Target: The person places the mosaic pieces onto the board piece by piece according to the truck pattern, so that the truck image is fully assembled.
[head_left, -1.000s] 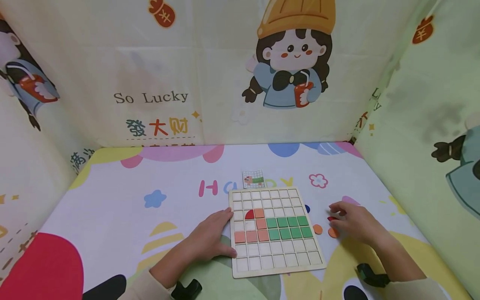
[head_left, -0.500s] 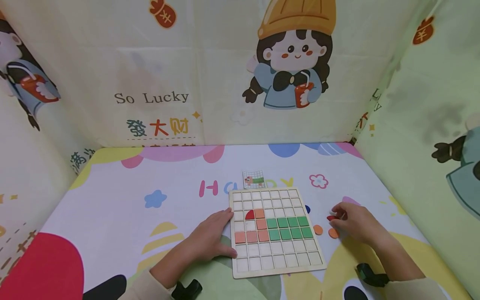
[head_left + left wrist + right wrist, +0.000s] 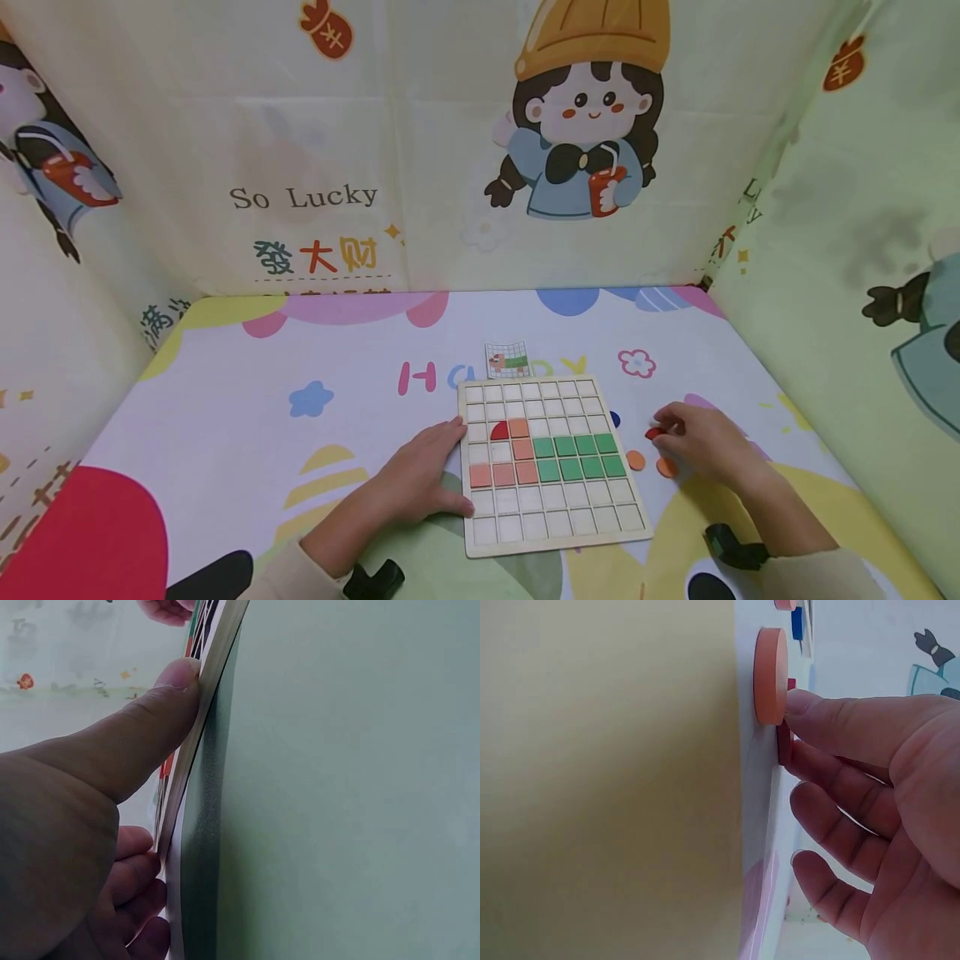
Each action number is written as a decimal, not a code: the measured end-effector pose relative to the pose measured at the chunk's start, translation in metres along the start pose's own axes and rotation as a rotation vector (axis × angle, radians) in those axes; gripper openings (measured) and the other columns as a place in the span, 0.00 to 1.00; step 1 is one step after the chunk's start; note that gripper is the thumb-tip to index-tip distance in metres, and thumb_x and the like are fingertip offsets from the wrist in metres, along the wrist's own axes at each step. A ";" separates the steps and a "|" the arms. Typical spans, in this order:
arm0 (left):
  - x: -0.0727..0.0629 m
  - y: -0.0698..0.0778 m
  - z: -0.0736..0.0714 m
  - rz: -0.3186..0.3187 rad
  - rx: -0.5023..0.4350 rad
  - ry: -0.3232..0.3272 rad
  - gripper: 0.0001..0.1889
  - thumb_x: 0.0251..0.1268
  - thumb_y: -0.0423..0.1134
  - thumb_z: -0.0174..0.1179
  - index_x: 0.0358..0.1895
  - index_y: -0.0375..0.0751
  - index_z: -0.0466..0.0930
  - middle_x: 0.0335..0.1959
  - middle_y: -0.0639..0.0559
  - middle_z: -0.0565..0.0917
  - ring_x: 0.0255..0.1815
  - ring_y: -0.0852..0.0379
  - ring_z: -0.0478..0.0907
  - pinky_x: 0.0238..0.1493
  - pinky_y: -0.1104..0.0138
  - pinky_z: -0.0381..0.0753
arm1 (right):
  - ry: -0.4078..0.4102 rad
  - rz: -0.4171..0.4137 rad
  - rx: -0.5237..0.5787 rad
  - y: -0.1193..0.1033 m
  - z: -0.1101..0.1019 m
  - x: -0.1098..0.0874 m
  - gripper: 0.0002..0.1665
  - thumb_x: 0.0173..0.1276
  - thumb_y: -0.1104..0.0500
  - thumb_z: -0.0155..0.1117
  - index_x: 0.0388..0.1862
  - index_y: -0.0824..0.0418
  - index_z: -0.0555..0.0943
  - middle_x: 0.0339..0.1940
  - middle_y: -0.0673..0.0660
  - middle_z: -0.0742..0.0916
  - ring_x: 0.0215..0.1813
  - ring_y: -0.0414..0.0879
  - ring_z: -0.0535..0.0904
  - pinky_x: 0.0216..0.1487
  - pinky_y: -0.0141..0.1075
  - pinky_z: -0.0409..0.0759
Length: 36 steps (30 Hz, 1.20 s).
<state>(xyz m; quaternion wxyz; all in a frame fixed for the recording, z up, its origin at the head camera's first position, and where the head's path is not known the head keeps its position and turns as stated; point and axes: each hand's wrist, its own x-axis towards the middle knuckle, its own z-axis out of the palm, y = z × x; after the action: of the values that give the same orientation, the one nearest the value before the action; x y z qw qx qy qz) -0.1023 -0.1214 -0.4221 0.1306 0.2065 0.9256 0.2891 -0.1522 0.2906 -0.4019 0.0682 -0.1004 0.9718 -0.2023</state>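
Note:
A pale wooden grid board (image 3: 558, 548) lies on the table, with my left hand (image 3: 416, 471) resting along its left side. Thumb and fingertips touch the board's edge, the thumb stretched out along it in the left wrist view. Set in its squares are green tiles (image 3: 567, 468), salmon tiles (image 3: 503, 474) and a red quarter-round piece (image 3: 499, 431). To the right of the board, my right hand (image 3: 708, 446) pinches a small red piece (image 3: 654, 433) between thumb and forefinger, low over the table. The right wrist view shows this red piece (image 3: 784, 746) partly hidden behind an orange disc (image 3: 769, 679).
Two orange discs, a left one (image 3: 636, 459) and a right one (image 3: 667, 467), lie between board and right hand. A dark blue piece (image 3: 615, 419) sits by the board's right edge. Behind the board is a small picture card (image 3: 507, 360). Printed cloth walls (image 3: 435, 150) enclose the table.
My right hand has closed its fingertips on the red piece and shifted it slightly left, towards the board. The left hand and the board have stayed put.

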 end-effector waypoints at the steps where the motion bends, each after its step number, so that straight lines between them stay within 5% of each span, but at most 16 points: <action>1: 0.000 0.000 0.000 0.000 0.001 0.000 0.55 0.47 0.59 0.77 0.75 0.34 0.60 0.77 0.42 0.61 0.75 0.42 0.58 0.70 0.46 0.64 | 0.005 -0.001 -0.005 -0.001 0.000 0.000 0.17 0.62 0.58 0.73 0.47 0.65 0.84 0.34 0.51 0.83 0.38 0.49 0.76 0.34 0.39 0.77; 11: 0.000 0.001 -0.001 -0.005 -0.001 0.003 0.55 0.48 0.59 0.77 0.75 0.33 0.60 0.77 0.42 0.61 0.75 0.42 0.58 0.70 0.46 0.64 | 0.002 0.005 0.021 -0.004 0.002 0.002 0.15 0.62 0.61 0.69 0.49 0.62 0.85 0.39 0.54 0.86 0.41 0.52 0.78 0.37 0.40 0.78; 19: 0.000 0.000 -0.001 -0.002 -0.004 -0.008 0.55 0.48 0.58 0.76 0.75 0.33 0.59 0.77 0.41 0.61 0.76 0.42 0.58 0.70 0.46 0.64 | 0.012 0.013 0.013 -0.002 0.003 0.000 0.26 0.61 0.55 0.73 0.57 0.65 0.82 0.46 0.61 0.86 0.48 0.60 0.80 0.39 0.45 0.83; 36: 0.000 0.000 0.000 -0.003 0.003 -0.005 0.55 0.48 0.59 0.77 0.75 0.34 0.60 0.77 0.42 0.61 0.75 0.42 0.58 0.70 0.46 0.64 | 0.033 0.009 -0.028 -0.003 0.006 0.001 0.24 0.61 0.52 0.74 0.52 0.63 0.84 0.42 0.57 0.87 0.46 0.58 0.80 0.43 0.51 0.82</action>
<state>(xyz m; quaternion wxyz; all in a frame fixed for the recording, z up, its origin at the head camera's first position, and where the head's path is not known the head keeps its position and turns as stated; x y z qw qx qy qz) -0.1027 -0.1217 -0.4220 0.1332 0.2063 0.9260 0.2868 -0.1512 0.2850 -0.4062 0.0518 -0.0935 0.9759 -0.1900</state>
